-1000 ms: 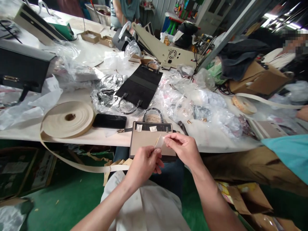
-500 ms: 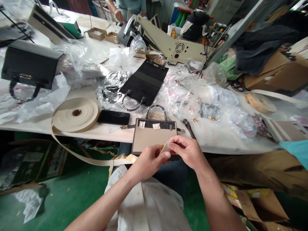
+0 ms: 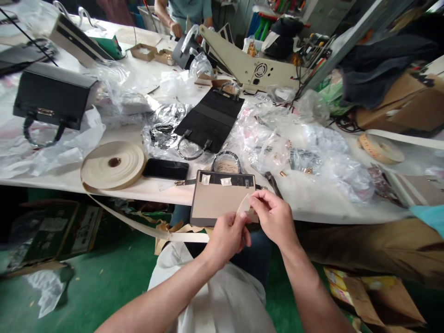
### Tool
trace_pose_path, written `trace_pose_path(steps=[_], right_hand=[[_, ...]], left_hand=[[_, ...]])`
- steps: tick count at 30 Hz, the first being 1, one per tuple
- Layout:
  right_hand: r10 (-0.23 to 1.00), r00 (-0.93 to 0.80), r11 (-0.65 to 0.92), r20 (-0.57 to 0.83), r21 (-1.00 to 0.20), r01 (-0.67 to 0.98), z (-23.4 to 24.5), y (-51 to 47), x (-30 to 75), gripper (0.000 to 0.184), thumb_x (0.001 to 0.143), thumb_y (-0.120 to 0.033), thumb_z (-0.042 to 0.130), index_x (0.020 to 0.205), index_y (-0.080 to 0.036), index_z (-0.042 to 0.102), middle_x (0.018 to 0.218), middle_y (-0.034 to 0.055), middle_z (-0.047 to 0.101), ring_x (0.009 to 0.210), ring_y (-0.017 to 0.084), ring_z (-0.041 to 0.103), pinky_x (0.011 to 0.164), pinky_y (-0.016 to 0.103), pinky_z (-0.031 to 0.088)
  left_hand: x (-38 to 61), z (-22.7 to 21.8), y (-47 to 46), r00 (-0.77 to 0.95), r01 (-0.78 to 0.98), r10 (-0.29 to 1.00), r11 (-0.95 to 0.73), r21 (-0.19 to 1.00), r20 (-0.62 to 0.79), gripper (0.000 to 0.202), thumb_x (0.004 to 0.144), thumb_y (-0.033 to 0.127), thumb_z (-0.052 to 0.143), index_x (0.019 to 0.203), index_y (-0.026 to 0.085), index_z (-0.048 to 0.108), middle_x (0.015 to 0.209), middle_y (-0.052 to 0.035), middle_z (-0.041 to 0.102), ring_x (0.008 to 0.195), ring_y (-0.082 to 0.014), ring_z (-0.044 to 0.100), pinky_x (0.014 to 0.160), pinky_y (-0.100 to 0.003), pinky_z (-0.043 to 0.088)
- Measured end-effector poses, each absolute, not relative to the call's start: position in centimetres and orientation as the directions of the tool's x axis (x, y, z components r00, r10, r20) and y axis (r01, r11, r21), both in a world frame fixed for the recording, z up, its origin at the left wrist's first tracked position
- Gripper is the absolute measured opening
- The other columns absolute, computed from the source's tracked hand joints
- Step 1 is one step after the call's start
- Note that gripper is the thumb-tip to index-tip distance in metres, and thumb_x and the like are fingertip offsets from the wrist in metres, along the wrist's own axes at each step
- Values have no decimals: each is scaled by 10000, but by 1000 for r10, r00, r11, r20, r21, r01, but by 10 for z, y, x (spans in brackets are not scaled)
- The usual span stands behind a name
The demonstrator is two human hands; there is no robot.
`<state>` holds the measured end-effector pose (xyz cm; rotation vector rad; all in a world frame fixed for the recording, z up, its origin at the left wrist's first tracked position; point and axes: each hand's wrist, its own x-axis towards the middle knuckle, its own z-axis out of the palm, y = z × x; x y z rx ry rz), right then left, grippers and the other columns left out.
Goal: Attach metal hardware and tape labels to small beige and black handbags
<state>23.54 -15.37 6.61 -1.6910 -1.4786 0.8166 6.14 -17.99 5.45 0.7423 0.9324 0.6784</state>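
Observation:
My left hand (image 3: 227, 236) and my right hand (image 3: 274, 215) both pinch a small pale piece of tape (image 3: 243, 205) between their fingertips, just over the near edge of the white table (image 3: 152, 192). Right behind it lies a flat beige panel with a dark border and a small handle (image 3: 222, 196), partly overhanging the table edge, with two small white tape bits on its dark top strip. My lap below is covered by a white cloth (image 3: 222, 296).
A big roll of beige tape (image 3: 113, 165) trails a strip off the edge, next to a black phone (image 3: 165, 169). A black handbag (image 3: 52, 96), a black flat bag piece (image 3: 210, 118), clear plastic bags (image 3: 298, 148), cardboard boxes and another person's hands (image 3: 176, 28) lie farther back.
Both hands have kept pinching the tape piece and shifted a little to the right and nearer the panel. The camera view has tilted slightly.

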Motion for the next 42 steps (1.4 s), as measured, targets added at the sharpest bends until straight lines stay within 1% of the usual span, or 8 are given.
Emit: trace_pose_path(steps=[3, 7, 12, 17, 20, 23, 33, 42], right_hand=[[986, 146, -23, 82, -797, 603, 66, -148, 238, 282, 1055, -487, 719, 961, -225, 766, 856, 34, 761, 681, 185, 618, 677, 320, 513], [973, 131, 45, 192, -711, 702, 69, -128, 246, 262, 1063, -440, 690, 939, -223, 768, 911, 52, 799, 729, 199, 659, 738, 330, 548], [975, 99, 64, 199, -675, 735, 66, -109, 258, 268, 1075, -437, 665, 927, -228, 745, 901, 57, 794, 764, 214, 672, 756, 339, 544], [977, -5, 144, 212, -647, 749, 57, -92, 264, 243, 1087, -394, 637, 920, -239, 721, 962, 73, 775, 846, 232, 683, 787, 351, 545], [970, -87, 207, 227, -580, 788, 55, -83, 264, 229, 1084, -329, 614, 889, -239, 692, 962, 81, 749, 886, 243, 676, 800, 362, 536], [970, -127, 226, 210, -570, 790, 57, -76, 263, 210, 1072, -277, 607, 879, -238, 679, 947, 79, 732, 901, 248, 675, 801, 367, 526], [968, -162, 244, 191, -576, 780, 54, -69, 261, 182, 1025, -187, 640, 849, -226, 669, 953, 55, 716, 863, 222, 655, 831, 373, 501], [977, -149, 212, 155, -590, 779, 57, -63, 263, 200, 1008, -174, 671, 816, -226, 675, 901, 38, 719, 811, 214, 664, 795, 367, 503]], left_hand=[[68, 48, -178, 491, -163, 747, 584, 795, -449, 547, 1052, 737, 558, 936, 208, 633, 533, 23, 614, 354, -104, 397, 393, -235, 258], [76, 49, -161, 504, -108, 736, 572, 813, -451, 598, 1064, 729, 542, 787, 205, 626, 546, -27, 668, 370, -108, 467, 411, -225, 319], [82, 51, -156, 449, -26, 772, 515, 857, -451, 636, 1054, 714, 575, 694, 195, 650, 561, -71, 697, 428, -144, 570, 468, -243, 425], [93, 37, -166, 427, -16, 761, 547, 837, -489, 550, 1067, 686, 570, 788, 217, 633, 595, -57, 710, 404, -172, 591, 423, -259, 394], [104, 30, -165, 451, -73, 726, 609, 790, -518, 583, 1081, 727, 509, 808, 220, 603, 573, -59, 699, 376, -171, 576, 397, -250, 378], [113, 26, -160, 468, -107, 699, 653, 750, -541, 632, 1069, 789, 493, 836, 211, 598, 574, -67, 702, 370, -169, 575, 394, -243, 378], [109, 23, -157, 443, -79, 686, 671, 738, -577, 618, 1092, 739, 498, 871, 180, 641, 585, -74, 716, 389, -153, 554, 433, -241, 377], [114, 15, -156, 446, -87, 694, 661, 745, -564, 633, 1082, 758, 487, 871, 182, 643, 594, -85, 720, 397, -161, 568, 432, -247, 386]])
